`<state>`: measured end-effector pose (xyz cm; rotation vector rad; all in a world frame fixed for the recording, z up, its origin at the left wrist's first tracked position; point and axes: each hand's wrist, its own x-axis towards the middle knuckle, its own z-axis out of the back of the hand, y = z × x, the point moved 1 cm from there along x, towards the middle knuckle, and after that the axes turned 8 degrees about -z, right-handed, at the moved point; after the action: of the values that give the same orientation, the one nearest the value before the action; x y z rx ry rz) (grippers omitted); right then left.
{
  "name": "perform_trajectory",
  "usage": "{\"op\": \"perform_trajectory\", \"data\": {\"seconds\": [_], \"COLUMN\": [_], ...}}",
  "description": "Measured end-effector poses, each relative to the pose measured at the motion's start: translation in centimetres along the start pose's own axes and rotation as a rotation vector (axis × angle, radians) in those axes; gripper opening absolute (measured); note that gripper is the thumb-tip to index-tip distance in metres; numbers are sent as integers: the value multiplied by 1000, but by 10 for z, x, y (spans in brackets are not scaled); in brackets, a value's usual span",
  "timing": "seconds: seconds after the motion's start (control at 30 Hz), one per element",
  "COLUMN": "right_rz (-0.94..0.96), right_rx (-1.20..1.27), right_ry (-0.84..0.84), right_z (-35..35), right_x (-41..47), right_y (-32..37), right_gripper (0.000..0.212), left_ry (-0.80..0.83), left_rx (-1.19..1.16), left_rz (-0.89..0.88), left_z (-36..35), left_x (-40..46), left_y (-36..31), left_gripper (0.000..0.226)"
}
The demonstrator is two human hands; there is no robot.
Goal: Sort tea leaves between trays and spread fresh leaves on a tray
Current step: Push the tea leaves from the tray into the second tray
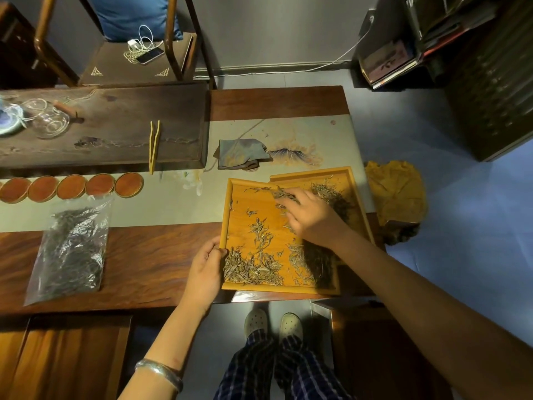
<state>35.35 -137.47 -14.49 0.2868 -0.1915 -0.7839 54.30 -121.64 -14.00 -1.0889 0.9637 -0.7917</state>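
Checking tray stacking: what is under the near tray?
The near tray lies partly over the far tray and on the table. Left hand grips its left rim. How far the far tray reaches beneath is hidden, also by the right hand.

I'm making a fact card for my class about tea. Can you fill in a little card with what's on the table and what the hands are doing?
near tray: wooden, tea leaves scattered and piled at its near edge
far tray: partly under the near tray, holds more leaves
left hand: holds the near tray's left edge
right hand: fingers spread on the leaves, between the trays
plastic bag: dark leaves, on the table's left
coasters: five, in a row
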Motion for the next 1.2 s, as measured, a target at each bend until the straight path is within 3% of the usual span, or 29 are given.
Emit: {"op": "perform_trajectory", "data": {"seconds": [0.43,0.7,0.8,0.97,1.07,1.2], "right_rz": [-117,-318,-222,48,147,127], "right_rx": [52,123,97,21,-53,-95], "right_ry": [82,67,12,155,204,220], "right_z": [-1,12,24,26,20,15], "right_x": [-13,-16,-31,-78,-92,-87], "right_y": [-46,-63,-47,-9,-4,-17], "right_gripper": [37,35,38,62,59,53], "left_ry": [8,10,14,6,7,7], "left_rx": [-27,24,26,17,-4,2], "left_rz": [76,75,76,57,60,67], "left_z": [-1,-1,-3,-5,-6,-5], "left_x": [3,3,4,6,6,4], "left_y": [5,4,3,0,-1,0], "left_gripper": [35,35,33,34,36,38]}}
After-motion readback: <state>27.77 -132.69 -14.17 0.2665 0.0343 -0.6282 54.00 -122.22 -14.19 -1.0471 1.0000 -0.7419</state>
